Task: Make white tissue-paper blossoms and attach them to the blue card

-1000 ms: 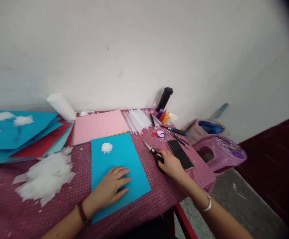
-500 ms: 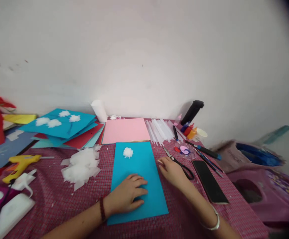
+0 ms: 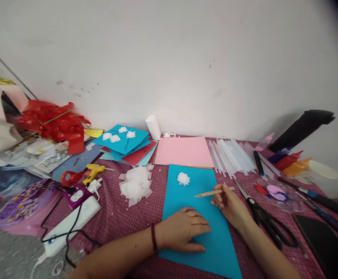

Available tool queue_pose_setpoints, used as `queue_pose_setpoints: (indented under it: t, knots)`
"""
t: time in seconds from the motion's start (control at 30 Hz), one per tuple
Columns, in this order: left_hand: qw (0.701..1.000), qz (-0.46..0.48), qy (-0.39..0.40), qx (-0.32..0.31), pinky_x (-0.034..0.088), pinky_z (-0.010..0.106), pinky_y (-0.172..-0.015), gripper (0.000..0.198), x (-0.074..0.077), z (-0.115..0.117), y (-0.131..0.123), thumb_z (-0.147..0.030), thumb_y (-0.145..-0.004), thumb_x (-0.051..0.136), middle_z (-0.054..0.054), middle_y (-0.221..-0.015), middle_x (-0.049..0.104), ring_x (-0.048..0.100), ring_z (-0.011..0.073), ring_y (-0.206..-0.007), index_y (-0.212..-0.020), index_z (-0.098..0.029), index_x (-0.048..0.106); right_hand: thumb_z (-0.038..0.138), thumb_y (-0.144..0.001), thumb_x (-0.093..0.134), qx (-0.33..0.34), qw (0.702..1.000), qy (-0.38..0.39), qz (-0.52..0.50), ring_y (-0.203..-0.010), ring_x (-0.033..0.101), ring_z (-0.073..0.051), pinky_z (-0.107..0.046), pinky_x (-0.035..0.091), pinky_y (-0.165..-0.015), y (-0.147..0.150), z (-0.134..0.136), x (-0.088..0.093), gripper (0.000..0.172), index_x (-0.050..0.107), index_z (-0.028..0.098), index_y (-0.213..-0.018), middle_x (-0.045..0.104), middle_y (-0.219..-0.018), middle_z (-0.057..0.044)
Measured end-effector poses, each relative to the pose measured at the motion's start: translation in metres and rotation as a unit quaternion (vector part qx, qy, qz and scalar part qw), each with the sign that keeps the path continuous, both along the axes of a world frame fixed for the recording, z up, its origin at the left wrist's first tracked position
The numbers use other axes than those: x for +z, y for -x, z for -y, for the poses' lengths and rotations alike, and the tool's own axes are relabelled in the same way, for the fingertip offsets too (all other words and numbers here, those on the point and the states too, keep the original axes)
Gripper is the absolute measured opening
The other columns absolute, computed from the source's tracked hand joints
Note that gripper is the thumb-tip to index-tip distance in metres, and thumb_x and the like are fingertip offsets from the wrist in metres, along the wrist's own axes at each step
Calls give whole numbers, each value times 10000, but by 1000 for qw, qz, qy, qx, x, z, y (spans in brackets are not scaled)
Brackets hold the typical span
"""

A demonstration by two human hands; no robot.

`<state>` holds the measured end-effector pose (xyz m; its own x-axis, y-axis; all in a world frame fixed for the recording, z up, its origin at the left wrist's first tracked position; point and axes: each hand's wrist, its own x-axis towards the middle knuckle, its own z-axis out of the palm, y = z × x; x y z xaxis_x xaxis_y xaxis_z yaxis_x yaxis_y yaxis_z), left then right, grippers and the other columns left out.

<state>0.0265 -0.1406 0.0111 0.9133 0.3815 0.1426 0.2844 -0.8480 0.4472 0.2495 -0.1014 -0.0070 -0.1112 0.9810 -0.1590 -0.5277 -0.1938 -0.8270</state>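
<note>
A blue sheet of paper [image 3: 204,240] lies on the red checked tablecloth [image 3: 119,217] in front of me. My left hand [image 3: 186,230] rests flat on it, fingers stretched out, holding nothing. My right hand [image 3: 230,203] is closed on a thin wooden stick [image 3: 212,192] that points left over the sheet. A small white cotton tuft [image 3: 183,178] sits near the sheet's far edge. Black-handled scissors [image 3: 266,219] lie just right of my right hand.
A heap of white cotton [image 3: 135,184] lies left of the sheet. A pink sheet [image 3: 183,152] and white strips [image 3: 233,155] lie behind. A yellow glue gun [image 3: 92,172], a white power strip [image 3: 70,224], stacked coloured sheets [image 3: 125,144], paint bottles [image 3: 288,161] and a black flask [image 3: 301,126] stand around.
My right hand left the scissors, picked up the wooden stick and brought it over the blue sheet. My view has swung left. The left hand stays flat on the sheet.
</note>
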Motion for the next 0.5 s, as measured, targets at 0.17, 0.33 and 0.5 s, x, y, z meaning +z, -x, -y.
queue_pose_setpoints:
  t: [0.17, 0.33, 0.5]
  knots:
    - [1000, -2, -8, -11, 262, 395, -1086, 419, -2, -3, 2, -457, -866, 549, 56, -1292, 577, 480, 229, -1207, -1210, -217, 546, 369, -744, 743, 10, 1000, 23, 3, -508, 495, -82, -261, 525, -644, -4, -2, -6, 218, 657, 230, -888, 576, -624, 42]
    - [1000, 15, 6, -7, 276, 397, -1075, 394, 0, -4, 2, -416, -859, 566, 60, -1270, 588, 487, 231, -1191, -1196, -212, 557, 413, -767, 703, 8, 999, 30, 28, -498, 469, -90, -284, 507, -652, -3, -1, 1, 218, 610, 217, -754, 553, -598, 40]
    - [1000, 23, 13, -4, 279, 412, -1064, 390, 0, -3, 2, -419, -858, 565, 63, -1268, 589, 489, 245, -1179, -1195, -221, 558, 428, -794, 656, -4, 998, 34, 44, -520, 480, -108, -301, 484, -638, -1, -2, 3, 214, 614, 220, -769, 548, -608, 26]
